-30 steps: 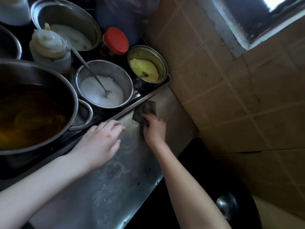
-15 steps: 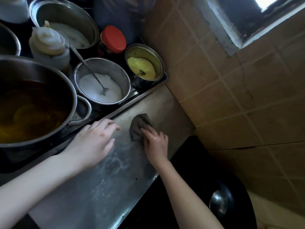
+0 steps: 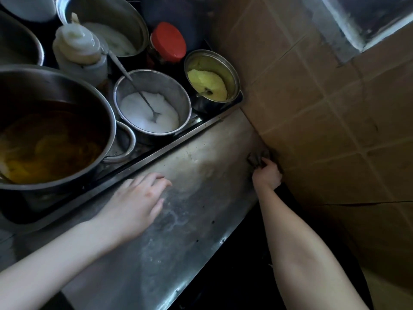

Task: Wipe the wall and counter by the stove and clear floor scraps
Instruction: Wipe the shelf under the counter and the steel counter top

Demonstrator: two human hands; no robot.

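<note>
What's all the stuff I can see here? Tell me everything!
big pot: one, steel, amber liquid inside, left
powder bowl: one, steel, white powder, tray middle
spoon: one, silver, in powder bowl
paste bowl: one, steel, yellow paste, by wall
jar: one, red lid, behind bowls
squeeze bottle: one, whitish, back left
back bowl: one, steel, top
tray: one, dark, under bowls
counter: one, steel, foreground
wall: one, tan tiles, right
cloth: one, dark grey, counter-wall corner
left hand: one, flat on counter
right hand: one, grips cloth
</note>
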